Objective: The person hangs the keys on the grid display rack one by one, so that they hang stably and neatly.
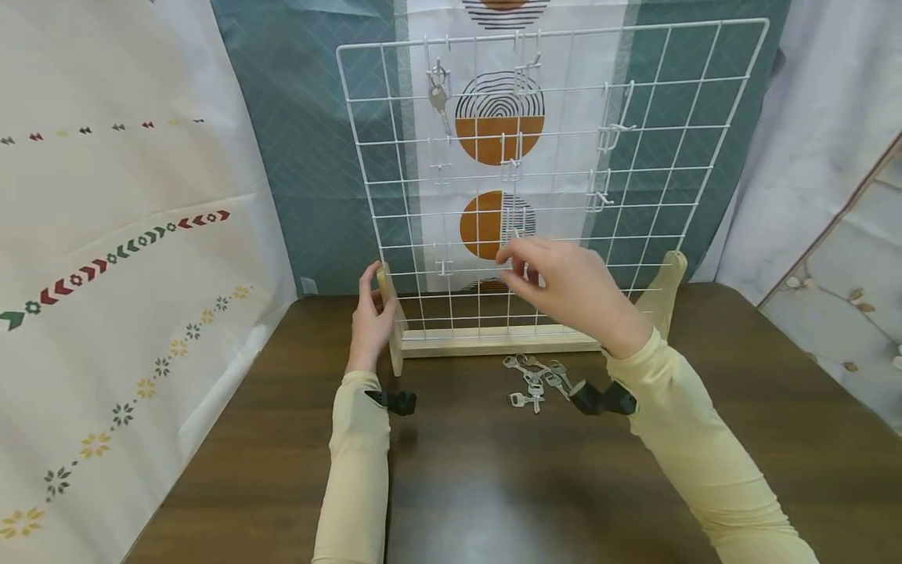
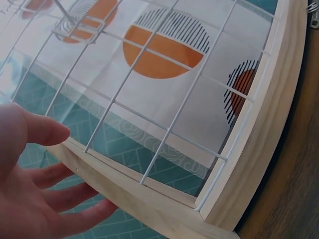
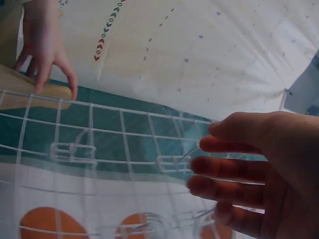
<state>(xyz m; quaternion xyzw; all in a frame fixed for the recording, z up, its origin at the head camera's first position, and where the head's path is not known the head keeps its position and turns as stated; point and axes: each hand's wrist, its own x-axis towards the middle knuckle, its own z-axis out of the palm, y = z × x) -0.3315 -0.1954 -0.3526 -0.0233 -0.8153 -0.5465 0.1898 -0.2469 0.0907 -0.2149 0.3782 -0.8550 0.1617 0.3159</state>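
A white wire grid panel [image 1: 564, 133] stands upright in a pale wooden stand [image 1: 486, 342]. My left hand [image 1: 371, 325] holds the rounded top of the stand's left post [image 2: 124, 199]; its fingers are behind the wood, with the thumb on the grid side. My right hand [image 1: 574, 290] is in front of the panel's lower middle, fingers loosely bent. In the right wrist view nothing shows in the right hand [image 3: 269, 174], and its fingertips are near a wire hook [image 3: 174, 162]. A key [image 1: 438, 98] hangs from the upper left hook.
Several loose keys [image 1: 535, 380] lie in a pile on the brown table [image 1: 465, 470], in front of the stand's base. More hooks, such as one at the right [image 1: 616, 129], are attached to the grid. Patterned curtains [image 1: 303, 141] hang behind.
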